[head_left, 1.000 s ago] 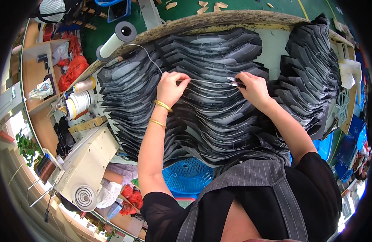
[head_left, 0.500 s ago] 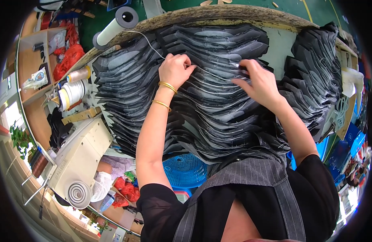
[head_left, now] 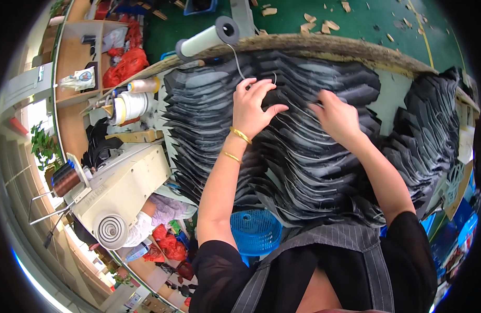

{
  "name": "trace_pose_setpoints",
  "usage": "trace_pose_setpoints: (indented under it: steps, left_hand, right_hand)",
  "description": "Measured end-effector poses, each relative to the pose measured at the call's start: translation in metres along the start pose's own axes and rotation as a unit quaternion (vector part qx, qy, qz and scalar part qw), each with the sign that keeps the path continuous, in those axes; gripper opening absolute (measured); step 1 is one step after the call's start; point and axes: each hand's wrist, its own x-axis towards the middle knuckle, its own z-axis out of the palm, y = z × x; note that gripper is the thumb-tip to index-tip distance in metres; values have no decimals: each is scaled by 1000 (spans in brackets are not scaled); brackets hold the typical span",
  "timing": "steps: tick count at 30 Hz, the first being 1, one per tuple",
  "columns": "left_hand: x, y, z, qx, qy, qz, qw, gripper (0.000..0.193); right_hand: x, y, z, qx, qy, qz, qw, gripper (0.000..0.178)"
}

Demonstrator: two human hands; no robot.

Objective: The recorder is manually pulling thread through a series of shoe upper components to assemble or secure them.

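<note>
Rows of overlapping black-and-grey flat pieces with pale edges cover the table in front of me. White cord runs from a large spool at the far edge down to my left hand. That hand hovers over the middle rows, thumb and fingers apart, and a small loop of cord shows beyond its fingertips. To its right, my right hand is closed with bent fingers over the same rows. Whatever lies between its fingertips is hidden.
A cream machine and thread cones stand on the left. Another stack of dark pieces lies at the right. A blue basket sits below the near edge. The table's far rim is raised.
The view has shifted, so the table sits lower and further right. My left thumb and fingers have spread apart. My right hand has closed its fingers and come nearer the left.
</note>
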Motion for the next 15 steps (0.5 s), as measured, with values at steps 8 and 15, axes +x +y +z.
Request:
trace_pose_setpoints:
  steps: [8,15]
  left_hand:
    - [77,-58,-44,237,185,-57,952,72]
    - [71,-119,-86,75,198,-185,960,49]
  right_hand:
    - [-29,11,-23,122,45,4,991,33]
    - [-3,-16,-26,131,19,-12,991,41]
